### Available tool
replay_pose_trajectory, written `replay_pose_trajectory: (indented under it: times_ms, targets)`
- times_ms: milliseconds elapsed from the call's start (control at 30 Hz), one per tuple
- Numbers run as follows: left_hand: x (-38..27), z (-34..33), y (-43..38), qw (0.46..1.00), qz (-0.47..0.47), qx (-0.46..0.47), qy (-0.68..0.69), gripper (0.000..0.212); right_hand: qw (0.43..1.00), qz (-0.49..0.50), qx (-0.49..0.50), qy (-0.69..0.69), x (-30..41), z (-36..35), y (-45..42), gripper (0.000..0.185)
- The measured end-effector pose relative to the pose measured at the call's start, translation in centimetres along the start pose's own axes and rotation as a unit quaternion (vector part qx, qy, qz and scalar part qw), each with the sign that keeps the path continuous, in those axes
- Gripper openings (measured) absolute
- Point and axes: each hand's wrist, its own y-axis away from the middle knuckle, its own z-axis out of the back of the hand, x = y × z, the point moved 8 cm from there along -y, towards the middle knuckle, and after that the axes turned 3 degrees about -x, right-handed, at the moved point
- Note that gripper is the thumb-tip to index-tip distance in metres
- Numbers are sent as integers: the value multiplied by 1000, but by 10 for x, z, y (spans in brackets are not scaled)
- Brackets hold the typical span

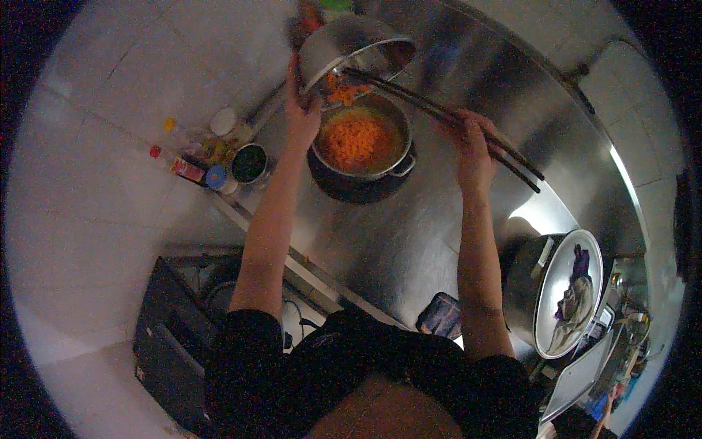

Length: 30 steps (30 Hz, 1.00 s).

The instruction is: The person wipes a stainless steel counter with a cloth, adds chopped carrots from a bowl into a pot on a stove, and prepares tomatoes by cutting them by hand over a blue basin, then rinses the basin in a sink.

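My left hand point(304, 112) grips the rim of a large metal bowl point(323, 49), tilted with its mouth toward the lower right. Small orange pieces point(344, 90), which look like diced carrot, cling near its lower lip. Directly beneath stands a metal pot point(403, 171) with a side handle, holding a heap of similar orange pieces point(356, 140) in some liquid. A pair of long dark chopsticks point(408, 96) is held in my right hand point(473, 140); their tips reach into the bowl's mouth.
Left of the pot stand a cup of dark green contents point(249, 163) and several bottles point(186, 169). A deep metal pot point(529, 285) topped by a steel basin point(554, 329) is at right. A dark folded item point(440, 315) lies near my body. Another person's hand point(615, 392) shows lower right.
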Motion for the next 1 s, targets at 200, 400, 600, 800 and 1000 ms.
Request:
replay_pose_trajectory:
  times_ms: [200,400,600,800,1000]
  targets:
    - [14,2,0,999,31,6,-22,80,991,88,-41,87,20,-15,9,19]
    - [9,6,3,998,30,11,-46,80,1000,6,1,9,24,-32,19,17]
    - [3,5,-3,998,-18,15,-57,78,914,258,39,310,38,-29,25,19]
    - [18,16,4,1000,23,14,-5,75,998,-35,-16,41,13,1,24,21]
    - [-4,1,2,999,2,21,-32,74,999,-16,-45,-16,-16,19,13,21]
